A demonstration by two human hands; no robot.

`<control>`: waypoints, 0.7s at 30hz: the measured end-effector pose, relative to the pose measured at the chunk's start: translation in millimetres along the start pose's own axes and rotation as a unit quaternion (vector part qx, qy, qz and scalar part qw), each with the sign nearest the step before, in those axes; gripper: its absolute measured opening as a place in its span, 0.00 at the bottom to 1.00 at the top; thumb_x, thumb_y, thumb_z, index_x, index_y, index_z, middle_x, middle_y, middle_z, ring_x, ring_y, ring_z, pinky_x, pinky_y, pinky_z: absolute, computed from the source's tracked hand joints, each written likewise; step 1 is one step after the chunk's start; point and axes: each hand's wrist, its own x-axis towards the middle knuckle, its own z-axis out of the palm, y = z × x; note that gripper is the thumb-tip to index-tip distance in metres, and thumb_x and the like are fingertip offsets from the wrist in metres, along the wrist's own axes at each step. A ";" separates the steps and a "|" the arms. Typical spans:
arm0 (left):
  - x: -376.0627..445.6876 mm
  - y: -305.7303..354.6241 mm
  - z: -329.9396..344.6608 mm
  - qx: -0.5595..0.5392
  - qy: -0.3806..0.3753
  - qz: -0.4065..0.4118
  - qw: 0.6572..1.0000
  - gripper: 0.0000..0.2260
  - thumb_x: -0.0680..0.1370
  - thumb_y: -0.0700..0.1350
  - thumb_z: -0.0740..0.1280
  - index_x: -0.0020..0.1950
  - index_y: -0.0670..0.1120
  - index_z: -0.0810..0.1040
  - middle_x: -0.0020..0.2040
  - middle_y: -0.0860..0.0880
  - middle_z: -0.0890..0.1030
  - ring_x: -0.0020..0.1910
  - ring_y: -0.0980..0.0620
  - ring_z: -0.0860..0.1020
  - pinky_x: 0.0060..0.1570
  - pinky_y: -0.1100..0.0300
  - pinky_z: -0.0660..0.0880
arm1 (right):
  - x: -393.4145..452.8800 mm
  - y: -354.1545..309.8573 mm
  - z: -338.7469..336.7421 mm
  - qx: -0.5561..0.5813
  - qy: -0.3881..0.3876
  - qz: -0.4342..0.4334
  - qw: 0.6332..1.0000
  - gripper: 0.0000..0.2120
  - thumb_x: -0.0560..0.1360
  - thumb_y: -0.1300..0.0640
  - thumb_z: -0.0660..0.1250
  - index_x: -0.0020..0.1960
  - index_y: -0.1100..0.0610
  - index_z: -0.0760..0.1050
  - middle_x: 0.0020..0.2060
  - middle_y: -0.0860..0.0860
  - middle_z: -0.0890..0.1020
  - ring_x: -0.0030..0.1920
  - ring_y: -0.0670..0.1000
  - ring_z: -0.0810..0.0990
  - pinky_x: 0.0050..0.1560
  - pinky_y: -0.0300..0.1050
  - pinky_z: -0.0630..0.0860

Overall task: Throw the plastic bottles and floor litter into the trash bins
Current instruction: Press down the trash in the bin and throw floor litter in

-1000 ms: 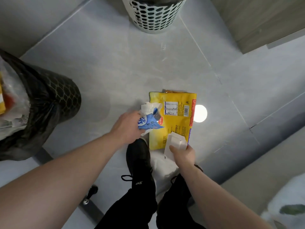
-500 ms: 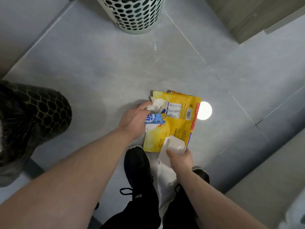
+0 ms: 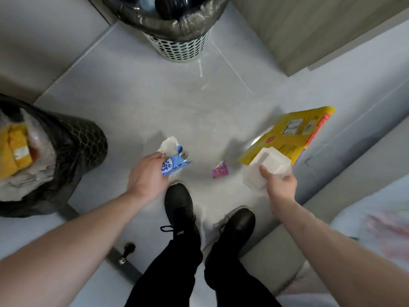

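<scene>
the left hand point(image 3: 147, 176) grips a blue wrapper point(image 3: 171, 166) with a crumpled tissue point(image 3: 169, 145) above the floor point(image 3: 141, 103), the right hand point(image 3: 280, 185) pinches a white plastic tray point(image 3: 269, 166) together with a yellow snack bag point(image 3: 287, 138), a small pink wrapper point(image 3: 219, 171) lies on the floor between them, the black bin point(image 3: 81, 140) stands at the left and the white perforated bin point(image 3: 183, 47) ahead.

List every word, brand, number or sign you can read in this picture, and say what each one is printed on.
"XR", roughly, in small white letters: on the left black shoe; not sharp enough to be sure.
Large white rounded characters on the blue wrapper in the left hand: partly covered, unreadable.
Barcode and white label panel on the yellow packet held by the right hand: blurred.
Label on the yellow item in the black bin: too small.
Pink scrap on the floor: blurred.
</scene>
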 end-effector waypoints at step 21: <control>-184.3 -54.2 -249.4 -0.448 0.202 -0.310 0.814 0.16 0.77 0.44 0.71 0.64 0.50 0.76 0.55 0.53 0.84 0.55 0.49 0.81 0.55 0.54 0.76 | -326.2 -260.3 99.7 -0.380 -0.332 -0.525 0.685 0.14 0.78 0.62 0.69 0.58 0.46 0.74 0.49 0.41 0.73 0.50 0.47 0.75 0.46 0.38 0.66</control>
